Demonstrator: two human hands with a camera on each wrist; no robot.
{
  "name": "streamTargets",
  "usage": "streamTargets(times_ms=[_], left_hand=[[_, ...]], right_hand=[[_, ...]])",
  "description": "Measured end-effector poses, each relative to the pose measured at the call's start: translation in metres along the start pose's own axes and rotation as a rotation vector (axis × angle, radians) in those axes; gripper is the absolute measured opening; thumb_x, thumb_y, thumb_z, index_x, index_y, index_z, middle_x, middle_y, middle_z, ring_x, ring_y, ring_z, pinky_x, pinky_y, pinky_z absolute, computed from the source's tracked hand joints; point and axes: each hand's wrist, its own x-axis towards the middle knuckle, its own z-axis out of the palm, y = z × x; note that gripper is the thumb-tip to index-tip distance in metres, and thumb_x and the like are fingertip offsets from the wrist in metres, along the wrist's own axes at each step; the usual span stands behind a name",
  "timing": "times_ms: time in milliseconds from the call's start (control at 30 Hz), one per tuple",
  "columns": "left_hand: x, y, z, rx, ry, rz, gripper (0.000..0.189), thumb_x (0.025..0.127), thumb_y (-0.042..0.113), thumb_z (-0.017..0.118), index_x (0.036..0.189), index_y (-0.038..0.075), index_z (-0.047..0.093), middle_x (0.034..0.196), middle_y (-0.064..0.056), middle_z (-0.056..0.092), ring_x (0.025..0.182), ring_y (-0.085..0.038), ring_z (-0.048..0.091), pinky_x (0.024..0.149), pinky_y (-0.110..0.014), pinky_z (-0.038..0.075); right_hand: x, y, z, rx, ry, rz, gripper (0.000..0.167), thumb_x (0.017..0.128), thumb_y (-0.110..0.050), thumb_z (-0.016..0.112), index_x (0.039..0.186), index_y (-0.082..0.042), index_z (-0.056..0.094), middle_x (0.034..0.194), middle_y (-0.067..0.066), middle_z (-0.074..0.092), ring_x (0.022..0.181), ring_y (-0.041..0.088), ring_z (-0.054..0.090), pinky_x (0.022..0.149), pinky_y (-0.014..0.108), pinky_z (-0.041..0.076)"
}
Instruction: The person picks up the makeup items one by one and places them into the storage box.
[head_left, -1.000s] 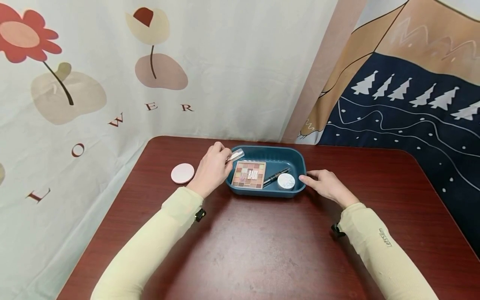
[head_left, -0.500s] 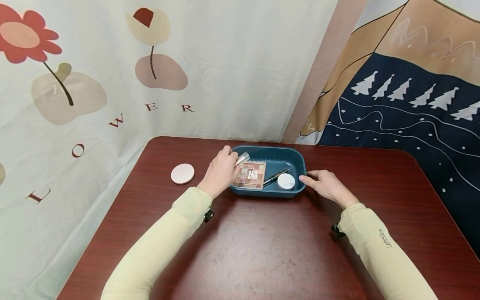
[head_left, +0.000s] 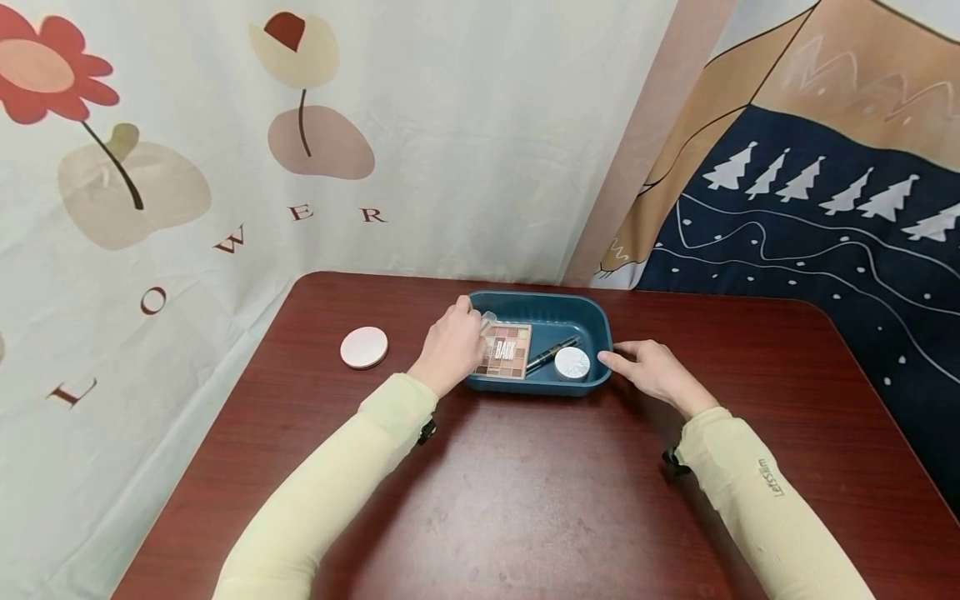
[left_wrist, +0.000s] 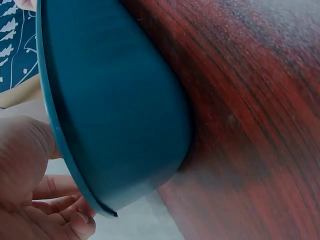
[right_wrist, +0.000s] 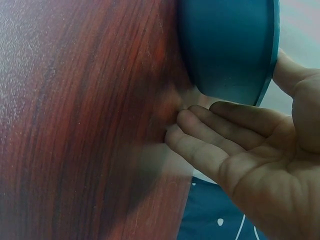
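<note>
A dark blue plastic basin stands toward the back of the table. Over its left end is my left hand, pinching a slim tube with a clear end; most of the tube is hidden by the hand. Inside the basin lie an eyeshadow palette lettered "BACK", a black pen-like stick and a round white-lidded jar. My right hand holds the basin's right end, thumb at the rim and fingers outside the wall. In the left wrist view the basin wall hides the contents.
On the brown wooden table, left of the basin, lies a round pale pink compact. A white curtain with flower prints hangs behind the table, and a navy cloth with white trees is at the right.
My left hand has moved right and slightly down with the tube, from the basin's left rim to over the palette's left edge. My right hand has stayed at the rim.
</note>
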Motion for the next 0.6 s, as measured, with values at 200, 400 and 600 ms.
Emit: streamTargets(times_ms=[200,400,600], left_hand=[[0.003,0.005,0.005,0.030,-0.052,-0.018,0.014,0.095,0.007,0.064,0.089,0.001,0.075,0.107,-0.017,0.057,0.089,-0.030,0.064,0.071,-0.044,0.062],[0.004,0.010,0.006,0.063,-0.082,-0.017,0.018,0.095,0.006,0.064,0.079,0.004,0.073,0.108,-0.018,0.057,0.086,-0.030,0.064,0.069,-0.043,0.062],[0.005,0.012,0.007,0.094,-0.086,-0.019,0.019,0.096,0.007,0.065,0.079,0.003,0.074,0.109,-0.019,0.059,0.086,-0.029,0.064,0.070,-0.043,0.063]], right_hand=[[0.000,0.000,0.000,-0.001,0.003,0.000,0.070,0.105,-0.046,0.056,0.146,0.011,0.051,0.146,0.032,0.053,0.136,0.049,0.049,0.111,0.065,0.040],[0.000,0.000,0.000,0.008,-0.002,0.007,0.071,0.105,-0.047,0.056,0.146,0.010,0.050,0.147,0.032,0.052,0.136,0.049,0.048,0.111,0.066,0.039],[0.000,0.000,-0.001,0.009,-0.008,0.010,0.072,0.105,-0.049,0.056,0.146,0.010,0.050,0.147,0.032,0.052,0.136,0.048,0.049,0.110,0.066,0.040]])
